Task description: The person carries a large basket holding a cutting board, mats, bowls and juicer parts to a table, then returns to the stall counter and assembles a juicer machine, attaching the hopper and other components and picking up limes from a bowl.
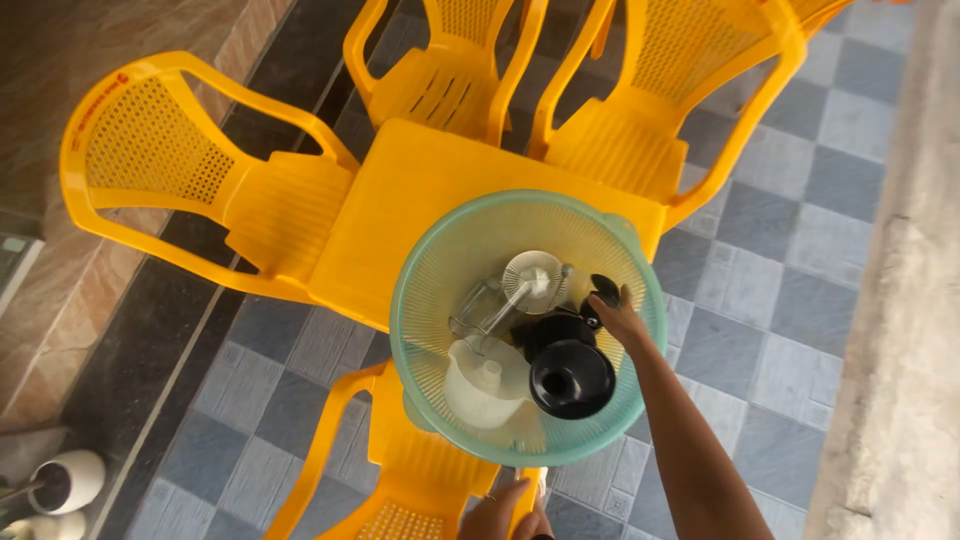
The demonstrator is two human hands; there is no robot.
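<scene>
Seen from above, a person stands over a square yellow plastic bench (420, 215) ringed by matching yellow chairs (160, 160) on a grey chequered tile floor (760, 300). A wide, pale green mesh basket (440, 250) rests on the near corner of the bench, overhanging its edge. Inside lie blender parts: a clear jug (478, 305) on its side, a round white strainer disc (533, 277), a white cup-like piece (482, 385), and a black funnel-shaped cover (571, 378) with other black pieces just beside it. The right hand (617, 315) reaches in from the right rim, fingers closed narrowly around a small black part (603, 289). The left hand (503, 515) shows only partly at the bottom edge, at the back of the nearest chair; whether it grips anything cannot be told. The step in hand looks like sorting or picking pieces in the basket. The next move likely calls for a steady lift clear of the crowded neighbouring pieces.
</scene>
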